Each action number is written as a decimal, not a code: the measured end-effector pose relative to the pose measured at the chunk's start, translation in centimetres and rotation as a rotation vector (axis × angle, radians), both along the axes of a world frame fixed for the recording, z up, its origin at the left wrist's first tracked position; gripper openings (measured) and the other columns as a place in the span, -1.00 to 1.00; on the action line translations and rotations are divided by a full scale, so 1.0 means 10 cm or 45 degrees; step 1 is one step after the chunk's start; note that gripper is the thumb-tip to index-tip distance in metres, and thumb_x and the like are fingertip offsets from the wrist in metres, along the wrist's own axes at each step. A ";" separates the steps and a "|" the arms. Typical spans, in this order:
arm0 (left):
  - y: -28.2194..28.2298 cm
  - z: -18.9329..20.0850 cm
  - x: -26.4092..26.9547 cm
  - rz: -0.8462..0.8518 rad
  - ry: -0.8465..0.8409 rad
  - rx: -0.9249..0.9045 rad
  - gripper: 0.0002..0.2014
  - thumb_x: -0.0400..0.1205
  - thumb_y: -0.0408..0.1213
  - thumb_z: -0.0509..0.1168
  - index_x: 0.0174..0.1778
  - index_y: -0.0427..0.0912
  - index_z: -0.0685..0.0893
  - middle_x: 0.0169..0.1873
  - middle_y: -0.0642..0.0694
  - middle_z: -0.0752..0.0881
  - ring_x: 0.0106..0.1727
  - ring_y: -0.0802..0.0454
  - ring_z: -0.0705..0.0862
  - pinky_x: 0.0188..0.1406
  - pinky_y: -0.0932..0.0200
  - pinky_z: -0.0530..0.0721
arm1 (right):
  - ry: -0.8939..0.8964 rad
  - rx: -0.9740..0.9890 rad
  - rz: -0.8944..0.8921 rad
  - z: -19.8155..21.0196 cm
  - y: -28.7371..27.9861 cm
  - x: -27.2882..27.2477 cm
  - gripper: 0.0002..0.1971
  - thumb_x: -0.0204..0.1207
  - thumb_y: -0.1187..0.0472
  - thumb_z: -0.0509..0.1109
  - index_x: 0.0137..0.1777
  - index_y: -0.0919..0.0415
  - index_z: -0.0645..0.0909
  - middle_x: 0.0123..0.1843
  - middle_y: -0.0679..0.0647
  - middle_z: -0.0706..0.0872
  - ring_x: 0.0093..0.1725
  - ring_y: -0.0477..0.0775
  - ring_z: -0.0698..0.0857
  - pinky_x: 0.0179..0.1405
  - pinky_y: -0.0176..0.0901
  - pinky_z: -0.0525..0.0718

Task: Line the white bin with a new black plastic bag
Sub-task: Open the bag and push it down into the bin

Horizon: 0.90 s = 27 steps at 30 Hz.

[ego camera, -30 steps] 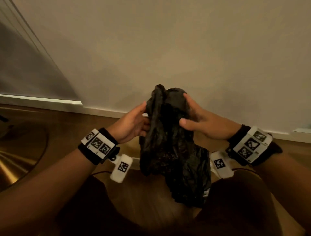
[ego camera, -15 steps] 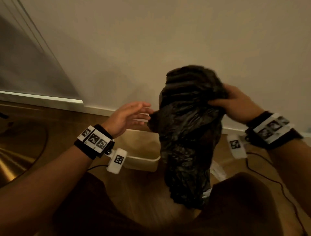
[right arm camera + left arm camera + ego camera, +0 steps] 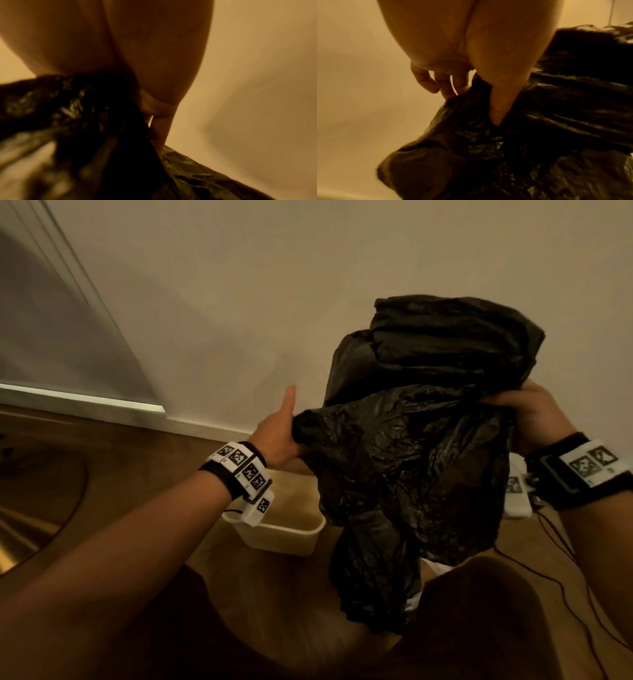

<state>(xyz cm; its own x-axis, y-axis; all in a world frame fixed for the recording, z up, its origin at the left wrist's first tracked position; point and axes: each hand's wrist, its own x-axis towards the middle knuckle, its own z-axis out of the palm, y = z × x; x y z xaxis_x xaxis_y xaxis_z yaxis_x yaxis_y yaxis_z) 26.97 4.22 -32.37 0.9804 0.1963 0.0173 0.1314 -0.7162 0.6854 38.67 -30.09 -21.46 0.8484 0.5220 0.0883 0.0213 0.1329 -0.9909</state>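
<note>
A crumpled black plastic bag (image 3: 411, 457) hangs in the air in front of a pale wall, its upper part puffed up. My left hand (image 3: 279, 436) holds the bag's left edge, with one finger pointing up. In the left wrist view the thumb (image 3: 498, 108) is tucked into the bag's folds (image 3: 539, 135). My right hand (image 3: 527, 416) grips the bag's right side, and the right wrist view shows bunched plastic (image 3: 85, 121) in the palm. The white bin (image 3: 284, 530) stands open on the floor below my left wrist, partly hidden by the bag.
A wooden floor (image 3: 147, 474) meets a white skirting board (image 3: 85, 402) along the wall. A round golden surface (image 3: 30, 508) lies at the far left. Thin cables (image 3: 565, 570) run over the floor at the right. My dark-clothed knees (image 3: 479, 628) fill the bottom.
The bag has risen and spread wide. My right hand moved up and to the right with it. My left hand, off the bag half a second ago, holds its left edge again.
</note>
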 end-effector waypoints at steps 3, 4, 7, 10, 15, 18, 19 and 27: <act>0.08 -0.05 -0.02 -0.072 0.054 0.135 -0.64 0.56 -0.14 0.30 0.07 -0.36 0.74 -0.03 -0.33 0.79 0.05 -0.29 0.75 0.09 -0.09 0.69 | -0.039 -0.042 0.050 -0.10 -0.03 0.07 -0.65 0.54 0.47 0.32 0.13 0.10 0.81 0.09 0.05 0.87 0.07 0.09 0.84 0.00 -0.04 0.83; 0.13 -0.10 -0.04 -0.084 0.067 0.028 -0.68 0.59 -0.15 0.25 0.01 -0.33 0.76 -0.05 -0.28 0.80 0.03 -0.22 0.76 0.11 -0.13 0.70 | -0.094 -0.144 0.048 -0.15 -0.05 0.11 -0.66 0.50 0.41 0.40 0.25 0.19 0.74 0.18 0.14 0.84 0.14 0.14 0.82 0.06 0.02 0.82; 0.27 -0.17 -0.10 -0.078 0.097 -0.303 -0.77 0.69 -0.26 0.24 0.18 -0.09 0.74 0.09 -0.01 0.80 0.17 0.03 0.74 0.33 -0.14 0.64 | -0.306 -0.488 -0.050 -0.32 -0.07 0.18 -0.70 0.61 0.48 0.37 0.33 0.36 0.66 0.14 0.16 0.80 0.03 -0.10 0.84 -0.05 -0.17 0.84; 0.32 -0.21 -0.14 -0.143 0.053 -0.300 -0.58 0.55 -0.06 0.40 0.30 -0.10 0.64 0.16 -0.03 0.77 0.22 0.03 0.72 0.34 -0.14 0.64 | -0.298 -0.504 -0.156 -0.55 -0.03 0.26 -0.66 0.61 0.52 0.33 0.33 0.32 0.68 0.16 0.12 0.81 0.08 -0.01 0.84 0.06 0.01 0.84; 0.31 -0.26 -0.23 -0.373 0.245 0.227 -0.36 0.35 0.09 0.60 0.30 -0.10 0.65 0.17 0.02 0.76 0.18 0.07 0.71 0.17 0.12 0.65 | -0.193 -0.460 -0.156 -0.73 0.03 0.30 -0.62 0.60 0.57 0.30 0.36 0.32 0.67 0.18 0.12 0.81 0.14 0.13 0.82 0.08 0.00 0.83; 0.38 -0.32 -0.25 -0.276 0.217 0.273 -0.79 0.61 -0.23 0.40 0.10 -0.24 0.74 0.04 -0.20 0.79 0.11 -0.18 0.74 0.07 0.07 0.63 | -0.202 -0.466 -0.145 -0.79 0.06 0.30 -0.65 0.59 0.56 0.32 0.32 0.31 0.68 0.17 0.16 0.82 0.14 0.13 0.82 0.13 0.10 0.82; 0.40 -0.32 -0.26 -0.239 0.225 0.199 -0.80 0.66 -0.31 0.33 0.16 -0.25 0.73 0.10 -0.20 0.78 0.15 -0.15 0.72 0.11 0.08 0.60 | -0.194 -0.457 -0.140 -0.82 0.06 0.31 -0.65 0.59 0.54 0.33 0.31 0.31 0.69 0.20 0.20 0.81 0.16 0.18 0.81 0.15 0.16 0.80; 0.45 -0.15 -0.34 -0.198 0.445 -0.380 -0.41 0.49 -0.02 0.54 0.44 -0.01 0.58 0.25 0.09 0.72 0.25 0.16 0.68 0.33 0.16 0.57 | -0.102 -0.365 -0.140 -0.91 0.15 0.35 -0.61 0.60 0.56 0.30 0.29 0.20 0.71 0.24 0.19 0.80 0.25 0.31 0.77 0.17 0.17 0.77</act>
